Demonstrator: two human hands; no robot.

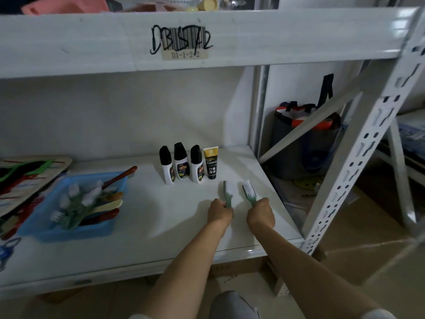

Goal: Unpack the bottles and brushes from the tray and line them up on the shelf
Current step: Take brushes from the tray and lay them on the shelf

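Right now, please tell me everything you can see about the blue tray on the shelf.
The blue tray is a shallow rectangular bin that looks like plastic. It sits flat on the left part of the white shelf, and neither hand touches it. It still holds a loose pile of green-handled brushes with white bristles, plus several long-handled tools in red, orange and cream. A patterned mat lies against its left side.

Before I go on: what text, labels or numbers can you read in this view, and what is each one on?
"D1-1-2 2", roughly; the last digits are blurred: on the tag taped to the upper shelf beam, below a barcode scribbled over in black marker.
Scribble over the barcode: not readable as words.
"?": on the yellow cap band of the tube.
Tube's white print: too small to read.
Labels on the three bottles: too blurred to read.
Brushes, tray: no text visible.
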